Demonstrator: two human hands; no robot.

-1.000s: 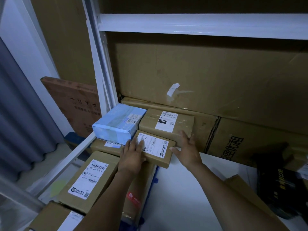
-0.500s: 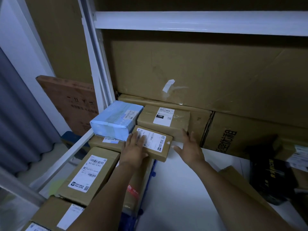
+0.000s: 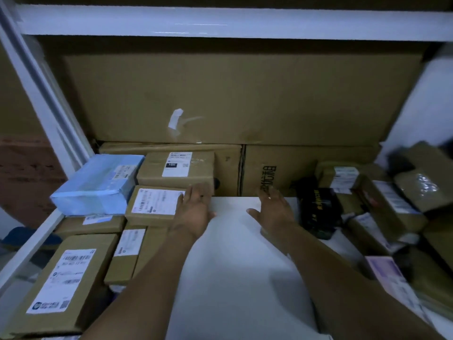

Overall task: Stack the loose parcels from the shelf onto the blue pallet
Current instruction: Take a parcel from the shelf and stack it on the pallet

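My left hand (image 3: pixel 193 212) flat, spread, touching labelled box (image 3: pixel 154 204) | right hand (image 3: pixel 274 212) spread, empty, above white shelf (image 3: pixel 232 266) | parcels (image 3: pixel 382 207) at right | advice: grip both ends, lift level.

- two bare hands, left hand (image 3: pixel 196 212) and right hand (image 3: pixel 274 212), mid-frame
- one blue-wrapped parcel (image 3: pixel 98 185), left side
- five brown labelled boxes on the left, e.g. box (image 3: pixel 179 170)
- one black parcel (image 3: pixel 318 207), right
- right-edge pile too blurry to count
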